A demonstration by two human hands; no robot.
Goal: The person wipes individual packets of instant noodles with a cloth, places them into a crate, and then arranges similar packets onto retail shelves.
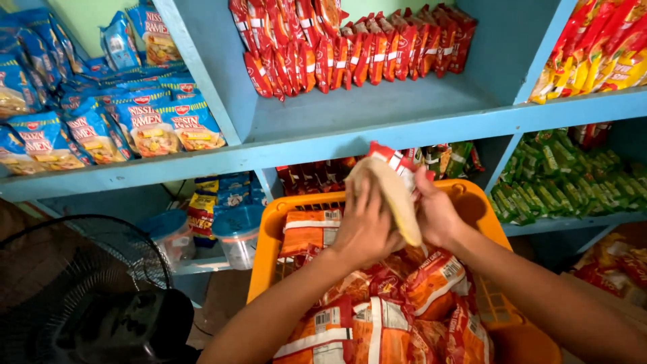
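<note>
The blue shelf (377,108) fills the view, with red packets (350,47) stacked at the back of its middle bay. Below it, an orange basket (269,236) is heaped with orange-and-red packets (377,317). Above the heap, a small stack of packets (394,178) is pressed between both hands: the left hand (364,226) is spread flat against its pale face, and the right hand (437,216) is closed round the far edge. How many are held can't be told, perhaps several. With slick wrappers squeezed only from the sides, one could slide out and fall.
</note>
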